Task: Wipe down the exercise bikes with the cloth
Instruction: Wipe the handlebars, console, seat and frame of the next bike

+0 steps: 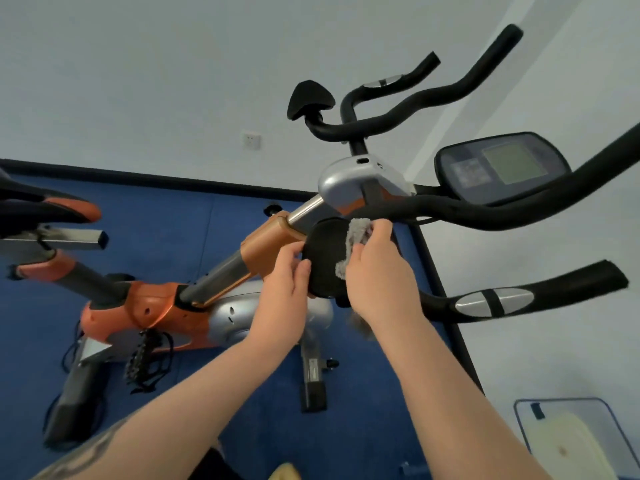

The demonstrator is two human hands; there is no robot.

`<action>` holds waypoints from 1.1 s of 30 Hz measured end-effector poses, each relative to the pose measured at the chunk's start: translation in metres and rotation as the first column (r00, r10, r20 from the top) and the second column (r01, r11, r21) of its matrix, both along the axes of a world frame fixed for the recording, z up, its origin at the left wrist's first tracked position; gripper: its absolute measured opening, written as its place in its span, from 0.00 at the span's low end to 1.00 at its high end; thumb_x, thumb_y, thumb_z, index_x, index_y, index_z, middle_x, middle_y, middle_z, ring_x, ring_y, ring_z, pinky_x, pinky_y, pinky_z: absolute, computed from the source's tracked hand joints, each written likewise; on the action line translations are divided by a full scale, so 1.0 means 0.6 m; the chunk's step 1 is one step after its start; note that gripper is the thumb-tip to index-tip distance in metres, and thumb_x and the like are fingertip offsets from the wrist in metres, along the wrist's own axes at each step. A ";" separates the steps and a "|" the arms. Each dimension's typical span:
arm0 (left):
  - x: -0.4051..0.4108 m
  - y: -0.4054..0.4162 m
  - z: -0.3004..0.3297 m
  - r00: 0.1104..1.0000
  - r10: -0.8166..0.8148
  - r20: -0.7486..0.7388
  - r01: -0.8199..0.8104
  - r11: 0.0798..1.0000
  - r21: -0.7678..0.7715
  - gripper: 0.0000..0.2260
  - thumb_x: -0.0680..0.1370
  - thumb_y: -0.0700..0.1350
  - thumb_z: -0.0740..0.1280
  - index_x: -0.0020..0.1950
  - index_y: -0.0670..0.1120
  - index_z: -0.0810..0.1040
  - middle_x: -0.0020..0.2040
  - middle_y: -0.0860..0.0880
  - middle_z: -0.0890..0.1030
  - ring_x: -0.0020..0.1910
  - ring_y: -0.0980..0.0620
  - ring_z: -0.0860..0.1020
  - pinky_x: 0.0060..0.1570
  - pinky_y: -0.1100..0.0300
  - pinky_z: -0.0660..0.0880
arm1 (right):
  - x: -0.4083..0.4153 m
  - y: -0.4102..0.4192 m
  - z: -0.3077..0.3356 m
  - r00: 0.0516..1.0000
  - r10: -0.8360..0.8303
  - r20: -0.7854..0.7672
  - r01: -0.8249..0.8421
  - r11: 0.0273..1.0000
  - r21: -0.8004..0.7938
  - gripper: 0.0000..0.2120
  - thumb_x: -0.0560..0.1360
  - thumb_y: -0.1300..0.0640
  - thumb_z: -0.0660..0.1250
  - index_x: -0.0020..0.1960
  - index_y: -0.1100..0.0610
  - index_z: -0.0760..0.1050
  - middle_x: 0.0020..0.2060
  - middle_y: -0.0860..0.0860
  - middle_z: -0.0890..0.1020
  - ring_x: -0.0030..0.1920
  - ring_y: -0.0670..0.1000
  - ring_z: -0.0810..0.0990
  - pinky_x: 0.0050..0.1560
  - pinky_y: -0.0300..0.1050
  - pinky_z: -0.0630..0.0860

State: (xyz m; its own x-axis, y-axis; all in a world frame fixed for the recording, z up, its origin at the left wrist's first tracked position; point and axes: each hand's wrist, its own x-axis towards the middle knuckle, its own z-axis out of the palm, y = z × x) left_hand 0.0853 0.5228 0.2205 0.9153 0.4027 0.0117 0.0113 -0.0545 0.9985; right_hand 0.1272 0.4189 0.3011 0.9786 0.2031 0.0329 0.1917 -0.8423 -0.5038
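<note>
1. Right hand (pixel 379 271) fingers curl round fuzzy grey cloth (pixel 355 237), pressing it on rounded black foam elbow pad (pixel 325 258).
2. Left hand (pixel 282 289) grips pad's 9 o'clock edge, thumb on top.
3. Cloth strip's long axis runs 1 to 7 o'clock across pad.
4. Orange-and-silver exercise bike (pixel 162 310) frame slants 8 to 2 o'clock; padded black handlebars (pixel 485 216) and grey oval console (pixel 502 168) at 2 o'clock.

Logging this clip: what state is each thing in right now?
grey cloth: bunched, pressed on the black pad
black pad: steadied between both hands
left hand: grips pad's edge
right hand: grips cloth
console screen: blank
</note>
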 end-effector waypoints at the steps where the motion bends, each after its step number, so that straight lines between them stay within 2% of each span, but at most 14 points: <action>1: -0.001 0.001 0.000 1.000 -0.005 0.007 0.005 1.000 -0.002 0.10 0.84 0.44 0.57 0.55 0.61 0.72 0.47 0.57 0.80 0.48 0.62 0.79 0.46 0.67 0.76 | -0.010 -0.004 -0.003 1.000 -0.007 0.029 0.006 0.999 0.033 0.15 0.82 0.54 0.54 0.67 0.55 0.60 0.55 0.54 0.76 0.50 0.55 0.78 0.44 0.45 0.69; 3: -0.005 0.008 -0.001 0.999 -0.050 0.020 0.050 0.999 0.008 0.10 0.84 0.44 0.58 0.55 0.61 0.71 0.48 0.61 0.80 0.49 0.64 0.79 0.45 0.71 0.75 | -0.039 -0.015 -0.012 0.998 -0.040 0.046 0.035 0.995 0.096 0.14 0.82 0.52 0.51 0.67 0.53 0.59 0.54 0.51 0.76 0.47 0.51 0.78 0.41 0.43 0.72; 5: -0.002 0.021 0.002 0.991 -0.130 0.027 0.129 0.992 0.012 0.10 0.84 0.44 0.59 0.55 0.61 0.71 0.49 0.65 0.80 0.50 0.66 0.79 0.45 0.74 0.74 | -0.048 -0.014 -0.014 0.995 -0.102 0.008 0.099 0.984 0.148 0.12 0.82 0.51 0.50 0.65 0.52 0.59 0.52 0.50 0.77 0.42 0.48 0.75 0.35 0.38 0.68; 9: 0.007 0.045 0.005 0.973 -0.227 0.043 0.225 0.973 0.057 0.14 0.83 0.42 0.61 0.56 0.63 0.70 0.49 0.67 0.79 0.50 0.67 0.78 0.46 0.75 0.72 | -0.018 0.019 -0.009 0.978 -0.208 0.034 0.201 0.970 0.140 0.14 0.82 0.55 0.54 0.66 0.53 0.61 0.57 0.51 0.75 0.51 0.51 0.77 0.42 0.40 0.69; 13: 0.021 0.084 0.002 0.904 -0.418 0.094 0.406 0.906 0.119 0.19 0.81 0.42 0.64 0.61 0.67 0.70 0.52 0.64 0.80 0.49 0.63 0.79 0.47 0.72 0.75 | -0.072 0.052 -0.031 0.906 -0.418 0.061 0.380 0.869 0.316 0.17 0.81 0.54 0.55 0.69 0.48 0.60 0.58 0.45 0.71 0.53 0.44 0.73 0.42 0.33 0.68; 15: 0.043 0.107 0.003 0.863 -0.498 0.080 0.483 0.861 0.157 0.16 0.79 0.43 0.67 0.61 0.62 0.72 0.49 0.60 0.80 0.47 0.60 0.80 0.46 0.70 0.76 | -0.075 0.085 -0.038 0.826 -0.562 0.053 0.489 0.760 0.428 0.19 0.80 0.58 0.57 0.70 0.48 0.60 0.58 0.45 0.67 0.57 0.44 0.69 0.44 0.31 0.68; 18: 0.074 0.135 0.009 0.778 -0.626 0.042 0.607 0.768 0.205 0.13 0.77 0.42 0.71 0.54 0.58 0.74 0.44 0.63 0.81 0.42 0.64 0.79 0.41 0.73 0.74 | -0.064 0.128 -0.042 0.652 -0.758 -0.012 0.627 0.531 0.571 0.22 0.79 0.64 0.59 0.69 0.49 0.61 0.60 0.46 0.66 0.60 0.44 0.67 0.48 0.26 0.68; 20: 0.093 0.148 0.014 0.696 -0.717 0.037 0.694 0.684 0.225 0.11 0.76 0.42 0.72 0.51 0.56 0.75 0.41 0.63 0.82 0.40 0.65 0.80 0.39 0.74 0.73 | -0.077 0.167 -0.054 0.531 -0.847 -0.003 0.644 0.402 0.651 0.24 0.79 0.64 0.60 0.70 0.47 0.60 0.62 0.45 0.65 0.63 0.42 0.66 0.53 0.23 0.65; 22: 0.107 0.158 0.018 0.622 -0.781 0.055 0.760 0.619 0.198 0.09 0.75 0.41 0.72 0.49 0.53 0.76 0.39 0.59 0.83 0.37 0.62 0.81 0.37 0.73 0.74 | -0.088 0.214 -0.071 0.437 -0.900 0.002 0.622 0.303 0.722 0.26 0.78 0.65 0.61 0.69 0.43 0.58 0.62 0.41 0.63 0.65 0.40 0.65 0.57 0.25 0.65; 24: 0.117 0.163 0.022 0.558 -0.827 0.062 0.819 0.561 0.118 0.07 0.75 0.40 0.72 0.51 0.47 0.77 0.40 0.53 0.84 0.38 0.58 0.82 0.38 0.71 0.75 | -0.075 0.234 -0.077 0.354 -0.935 -0.038 0.572 0.184 0.799 0.27 0.78 0.66 0.61 0.65 0.41 0.58 0.59 0.39 0.64 0.64 0.40 0.67 0.57 0.24 0.66; 26: 0.122 0.170 0.027 0.507 -0.860 0.049 0.854 0.510 0.101 0.06 0.76 0.39 0.71 0.51 0.45 0.77 0.40 0.54 0.84 0.38 0.60 0.82 0.38 0.71 0.75 | -0.056 0.238 -0.073 0.260 -0.963 -0.071 0.553 0.088 0.829 0.25 0.77 0.67 0.62 0.63 0.42 0.60 0.57 0.39 0.65 0.61 0.41 0.68 0.56 0.24 0.66; 29: 0.137 0.180 0.036 0.433 -0.901 0.025 0.889 0.431 0.155 0.01 0.79 0.42 0.68 0.50 0.47 0.79 0.41 0.56 0.84 0.40 0.61 0.82 0.39 0.70 0.76 | -0.046 0.270 -0.083 0.123 -0.992 -0.027 0.481 0.036 0.876 0.24 0.78 0.65 0.63 0.66 0.43 0.63 0.61 0.44 0.67 0.64 0.39 0.68 0.60 0.25 0.65; 31: 0.149 0.186 0.043 0.409 -0.912 0.020 0.887 0.402 0.228 0.06 0.80 0.43 0.67 0.56 0.48 0.79 0.47 0.54 0.84 0.47 0.59 0.82 0.45 0.64 0.78 | -0.046 0.306 -0.101 0.099 -0.995 0.001 0.448 0.045 0.893 0.23 0.79 0.62 0.63 0.67 0.43 0.63 0.64 0.46 0.67 0.66 0.36 0.67 0.61 0.24 0.63; 33: 0.159 0.188 0.048 0.394 -0.918 0.038 0.871 0.386 0.305 0.14 0.80 0.42 0.67 0.65 0.48 0.76 0.54 0.54 0.83 0.52 0.59 0.81 0.50 0.63 0.79 | -0.049 0.317 -0.108 0.099 -0.995 -0.002 0.416 0.039 0.909 0.18 0.81 0.58 0.61 0.68 0.44 0.66 0.64 0.46 0.67 0.65 0.34 0.67 0.59 0.22 0.63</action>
